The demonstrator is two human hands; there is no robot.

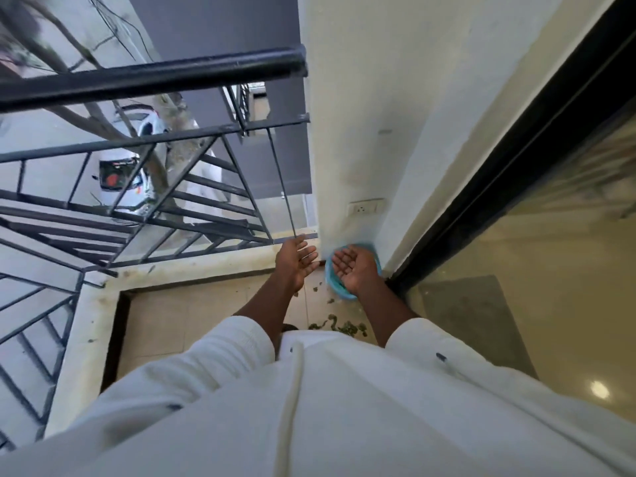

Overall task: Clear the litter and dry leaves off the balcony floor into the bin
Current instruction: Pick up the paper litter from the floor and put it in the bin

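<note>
Floor of pale beige tiles [213,304], black metal balcony railing [144,142] at left. Round blue plastic bin [339,290] tucked in the wall corner. Right hand [354,268] palm-up over it, left hand [297,261] beside, fingers of both relaxed, holding nothing. Scattered dry green leaves [347,327] near the bin.

upper-floor balcony of a home or apartment block. tiled floor [161,325] edged by a low concrete kerb [192,266] with a black metal railing [144,146] on it; through the bars, a white car [127,177] and a tree trunk [103,122] far below at street level. white wall [364,98] carries a power socket [365,208]; a black-framed sliding glass door [516,139] shows a polished indoor floor.
</note>
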